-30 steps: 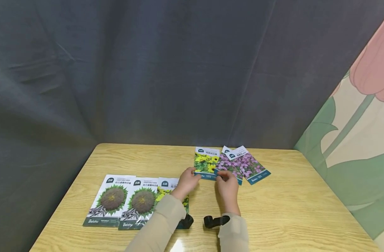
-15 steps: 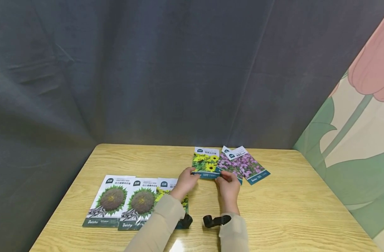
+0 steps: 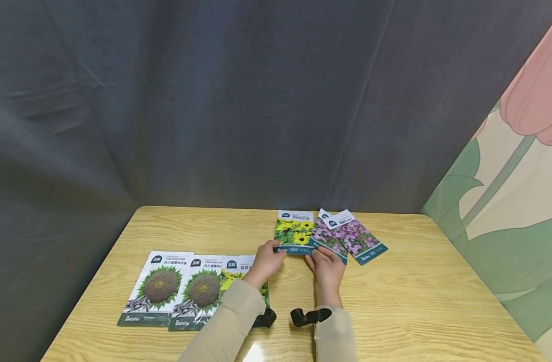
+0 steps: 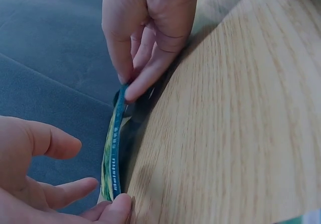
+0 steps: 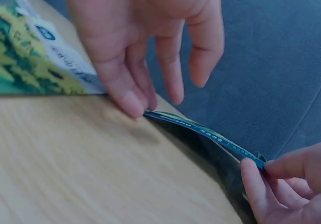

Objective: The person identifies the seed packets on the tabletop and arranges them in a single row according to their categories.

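Observation:
A seed packet with yellow flowers (image 3: 294,233) lies at the back middle of the table. My left hand (image 3: 265,264) pinches its lower left corner between thumb and fingers. At the lower right corner, my right hand (image 3: 329,271) pinches the same teal edge (image 5: 200,130). Both wrist views show this edge raised off the wood, with a dark gap beneath. Right beside it lie two purple-flower seed packets (image 3: 359,239), one partly over the other; the left one (image 3: 323,236) reaches up to my right fingers.
Two sunflower-head seed packets (image 3: 160,286) (image 3: 202,289) overlap at the front left. Another yellow-flower packet (image 3: 231,274) lies against them, partly covered by my left forearm. A dark curtain (image 3: 267,110) hangs behind the wooden table (image 3: 421,301); a flower-patterned wall (image 3: 520,211) stands right.
The yellow-flower packet in my hands has shifted slightly left, and its lower edge has moved up a little. My right hand has moved a bit left with it.

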A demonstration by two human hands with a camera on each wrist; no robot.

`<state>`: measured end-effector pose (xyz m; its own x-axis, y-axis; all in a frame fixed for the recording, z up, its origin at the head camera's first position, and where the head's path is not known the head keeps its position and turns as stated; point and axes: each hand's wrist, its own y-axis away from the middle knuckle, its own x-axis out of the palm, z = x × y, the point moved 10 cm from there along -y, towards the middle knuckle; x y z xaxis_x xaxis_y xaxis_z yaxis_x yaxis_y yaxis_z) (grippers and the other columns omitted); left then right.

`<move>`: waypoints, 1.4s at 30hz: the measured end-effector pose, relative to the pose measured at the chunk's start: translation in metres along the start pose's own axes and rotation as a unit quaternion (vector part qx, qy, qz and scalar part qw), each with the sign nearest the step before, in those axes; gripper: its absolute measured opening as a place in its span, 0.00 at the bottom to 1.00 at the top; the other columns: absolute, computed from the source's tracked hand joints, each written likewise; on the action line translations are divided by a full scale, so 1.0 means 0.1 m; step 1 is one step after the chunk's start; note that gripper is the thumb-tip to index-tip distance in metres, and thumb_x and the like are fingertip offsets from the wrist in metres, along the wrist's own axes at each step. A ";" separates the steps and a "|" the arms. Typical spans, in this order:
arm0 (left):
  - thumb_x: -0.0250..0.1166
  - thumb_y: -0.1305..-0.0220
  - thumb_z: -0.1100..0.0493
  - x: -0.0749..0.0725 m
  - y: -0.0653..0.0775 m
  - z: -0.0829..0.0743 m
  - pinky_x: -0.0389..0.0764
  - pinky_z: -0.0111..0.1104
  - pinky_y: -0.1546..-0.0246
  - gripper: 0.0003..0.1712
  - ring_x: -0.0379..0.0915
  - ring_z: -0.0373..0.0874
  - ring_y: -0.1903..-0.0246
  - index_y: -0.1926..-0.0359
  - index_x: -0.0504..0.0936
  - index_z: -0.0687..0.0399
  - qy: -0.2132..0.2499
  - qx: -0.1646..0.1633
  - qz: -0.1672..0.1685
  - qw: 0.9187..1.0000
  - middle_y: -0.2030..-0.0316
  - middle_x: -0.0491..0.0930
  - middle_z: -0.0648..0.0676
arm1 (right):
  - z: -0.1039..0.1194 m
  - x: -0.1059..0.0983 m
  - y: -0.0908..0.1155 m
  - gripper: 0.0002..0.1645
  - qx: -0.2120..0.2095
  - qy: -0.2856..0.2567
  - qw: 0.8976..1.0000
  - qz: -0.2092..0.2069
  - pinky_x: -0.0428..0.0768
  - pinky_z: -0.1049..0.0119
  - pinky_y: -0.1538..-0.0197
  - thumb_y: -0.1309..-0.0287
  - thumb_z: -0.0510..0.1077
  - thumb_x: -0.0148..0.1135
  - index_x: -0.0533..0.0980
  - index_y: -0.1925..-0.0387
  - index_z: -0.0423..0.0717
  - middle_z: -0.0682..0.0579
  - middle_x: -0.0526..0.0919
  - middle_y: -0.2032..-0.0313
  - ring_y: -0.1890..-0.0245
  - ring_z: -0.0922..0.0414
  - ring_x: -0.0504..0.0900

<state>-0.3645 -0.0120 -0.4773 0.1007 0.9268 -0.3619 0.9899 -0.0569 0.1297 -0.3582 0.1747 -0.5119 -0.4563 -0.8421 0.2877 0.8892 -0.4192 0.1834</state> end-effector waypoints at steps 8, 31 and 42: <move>0.52 0.35 0.61 -0.15 -0.03 0.03 0.73 0.45 0.51 0.27 0.70 0.55 0.48 0.37 0.65 0.66 0.050 -0.001 -0.055 0.997 0.42 0.70 0.65 | 0.00 0.11 0.05 0.20 0.051 -0.091 0.993 0.052 0.77 0.65 0.50 0.39 0.28 0.52 0.68 0.45 0.28 0.39 0.67 0.51 0.63 0.57 0.82; 0.54 0.36 0.66 -0.36 0.25 0.22 0.79 0.40 0.62 0.28 0.77 0.54 0.64 0.36 0.62 0.68 0.161 -0.001 -0.024 0.987 0.60 0.75 0.61 | 0.05 0.24 0.13 0.21 0.066 0.146 0.974 0.163 0.81 0.68 0.67 0.39 0.37 0.55 0.72 0.45 0.34 0.52 0.76 0.73 0.76 0.62 0.75; 0.54 0.35 0.64 -0.30 0.54 0.28 0.77 0.39 0.72 0.12 0.77 0.49 0.73 0.51 0.69 0.65 0.067 0.000 0.056 0.996 0.72 0.75 0.58 | 0.13 0.26 0.18 0.24 0.033 0.261 0.941 0.214 0.80 0.61 0.61 0.42 0.34 0.57 0.71 0.43 0.34 0.42 0.79 0.59 0.68 0.56 0.79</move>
<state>-0.3114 -0.0533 -0.4858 0.1957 0.9560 -0.2188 0.9734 -0.1623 0.1614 -0.3547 0.1497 -0.4887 0.0366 -0.9881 -0.1496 0.9757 0.0030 0.2193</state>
